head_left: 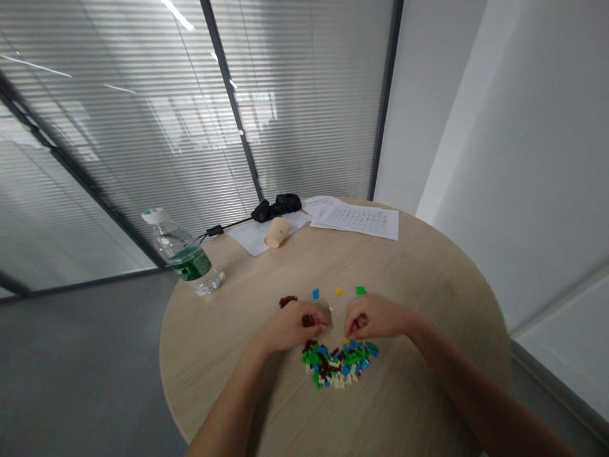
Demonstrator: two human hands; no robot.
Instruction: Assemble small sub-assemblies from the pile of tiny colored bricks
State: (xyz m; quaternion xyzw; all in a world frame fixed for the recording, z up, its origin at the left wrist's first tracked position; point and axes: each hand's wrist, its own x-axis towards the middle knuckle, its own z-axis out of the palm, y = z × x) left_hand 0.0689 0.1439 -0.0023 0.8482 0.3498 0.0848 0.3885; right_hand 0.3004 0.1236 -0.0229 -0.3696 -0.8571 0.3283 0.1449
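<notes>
A heap of tiny building bricks (339,364) in green, blue, brown and cream lies on the round wooden table (428,292), just in front of both hands. My left hand (294,326) is curled, its fingertips pinched on a small dark brown piece. My right hand (373,317) is also curled, fingertips pressed together above the heap's far edge; what it pinches is too small to name. Beyond the hands lie separate small groups: brown bricks (288,301), a blue brick (314,293), a yellow brick (339,291) and a green brick (361,290).
A plastic water bottle (183,253) lies tilted at the table's left edge. A paper cup (277,231) lies on its side on a sheet. Printed papers (356,219) and a black bundle with a cable (277,205) sit at the far edge. Glass walls with blinds stand behind.
</notes>
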